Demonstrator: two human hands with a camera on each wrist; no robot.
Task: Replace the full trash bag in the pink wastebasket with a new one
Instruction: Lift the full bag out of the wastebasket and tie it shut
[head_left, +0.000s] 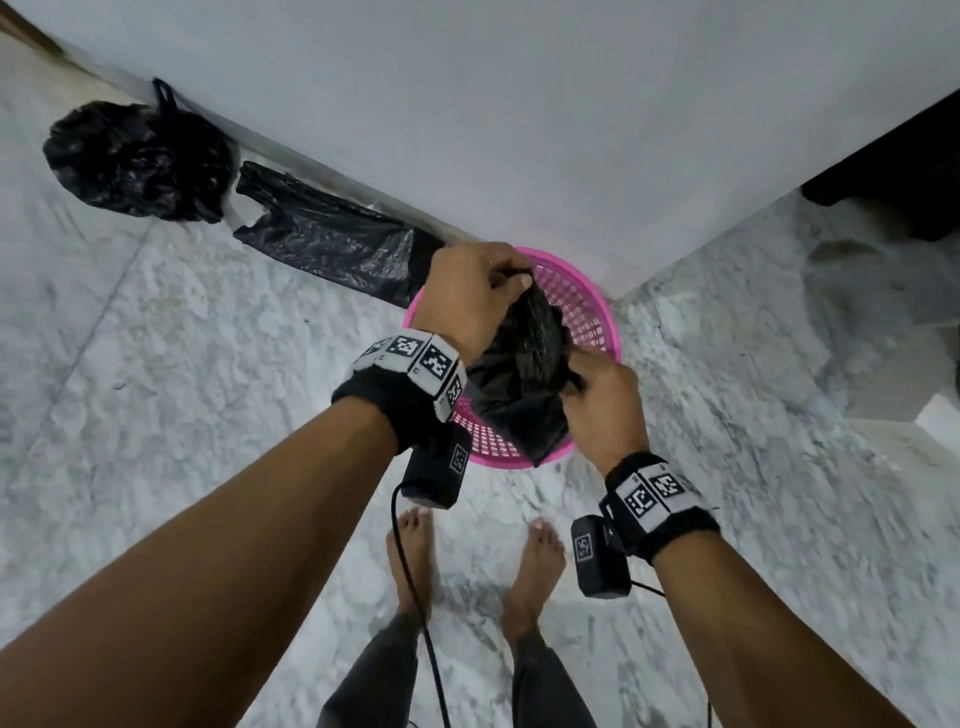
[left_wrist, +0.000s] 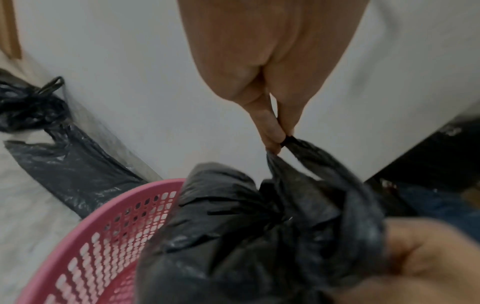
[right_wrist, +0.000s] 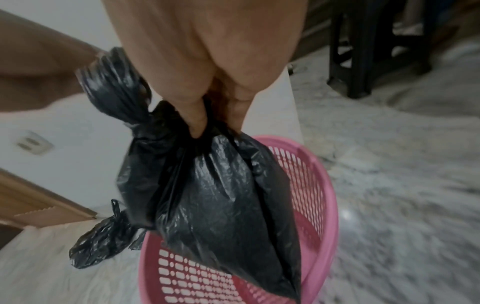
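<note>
Underfoot, grey-veined marble floor (head_left: 182, 364), white wall (head_left: 519, 104).

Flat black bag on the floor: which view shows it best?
Head view: the flat black bag lies whole along the wall beside the pink wastebasket. The left wrist view shows it blurred; the right wrist view doesn't show it.

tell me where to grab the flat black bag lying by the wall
Take the flat black bag at its handle loops, the end nearest the tied full bag, coming from above. It lies flat on the floor, and only there do the loops give a grip.
</note>
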